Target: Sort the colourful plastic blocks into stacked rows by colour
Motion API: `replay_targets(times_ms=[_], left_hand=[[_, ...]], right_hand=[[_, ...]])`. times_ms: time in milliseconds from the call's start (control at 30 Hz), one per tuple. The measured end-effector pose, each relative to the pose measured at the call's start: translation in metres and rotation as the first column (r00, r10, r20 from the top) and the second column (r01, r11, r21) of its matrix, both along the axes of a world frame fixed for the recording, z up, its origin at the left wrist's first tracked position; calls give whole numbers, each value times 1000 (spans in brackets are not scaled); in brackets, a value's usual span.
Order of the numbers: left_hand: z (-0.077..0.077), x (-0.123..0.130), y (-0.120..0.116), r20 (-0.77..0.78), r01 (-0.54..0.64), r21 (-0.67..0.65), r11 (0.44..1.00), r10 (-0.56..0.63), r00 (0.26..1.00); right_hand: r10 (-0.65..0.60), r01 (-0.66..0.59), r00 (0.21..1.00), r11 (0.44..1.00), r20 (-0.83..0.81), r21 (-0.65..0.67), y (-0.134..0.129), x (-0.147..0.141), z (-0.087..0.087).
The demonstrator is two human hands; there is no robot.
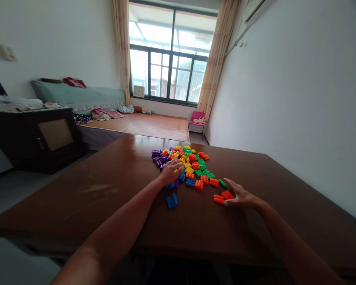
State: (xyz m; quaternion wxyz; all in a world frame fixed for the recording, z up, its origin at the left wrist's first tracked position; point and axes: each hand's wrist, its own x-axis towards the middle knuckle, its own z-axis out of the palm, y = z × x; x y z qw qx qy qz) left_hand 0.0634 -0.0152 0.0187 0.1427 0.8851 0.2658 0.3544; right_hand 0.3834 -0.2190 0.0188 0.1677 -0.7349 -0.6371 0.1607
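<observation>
A heap of small ridged plastic pieces (197,166) in purple, blue, yellow, orange and green lies on the brown table (106,178). My left hand (171,173) reaches over the heap's left side, fingers stretched out above yellow and blue pieces; whether it touches any is unclear. My right hand (241,194) rests at the heap's right, thumb and fingers spread around orange pieces (218,199), the thumb against or very near them. By its fingertips is a single green piece (222,183). A few blue pieces (171,201) lie together nearer to me, below my left hand.
Beyond the table stands a low bed (154,123) with clothes on it, under a window (169,75). A pink chair (197,118) is in the far corner. At left stands a dark cabinet (29,134); a white wall (299,87) runs along the right.
</observation>
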Motion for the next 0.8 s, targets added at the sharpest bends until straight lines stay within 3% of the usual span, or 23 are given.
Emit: replay_targets(times_ms=[100, 200, 300, 367, 500, 600, 700, 733, 800], left_hand=[[15, 6, -15, -100, 199, -36, 979, -201, 974], [36, 6, -36, -263, 365, -123, 923, -385, 885], [46, -7, -56, -356, 420, -198, 886, -464, 811], [41, -22, -66, -378, 422, -221, 879, -476, 794], [18, -51, -65, -364, 374, -155, 914, -405, 839], [12, -65, -47, -339, 316, -28, 948, -307, 889], [19, -73, -18, -305, 183, 77, 980, -152, 940], [21, -75, -7, -272, 110, 98, 989, -80, 959], [19, -80, 18, -187, -61, 98, 993, 79, 979]], right_hand=[[-45, 47, 995, 999, 91, -19, -3, -5, -11], [-32, 27, 995, 998, 90, 64, 22, -16, -11], [44, -45, 999, 987, 11, 153, 58, -28, -7], [63, -54, 997, 982, -43, 179, 82, -40, -5], [61, -14, 979, 973, -196, 232, 127, -81, -5], [230, -100, 885, 943, -406, 316, 157, -114, 0], [391, -211, 788, 897, -475, 388, 186, -120, 12], [374, -188, 811, 894, -450, 406, 196, -112, 18], [187, -53, 932, 918, -310, 394, 215, -85, 28]])
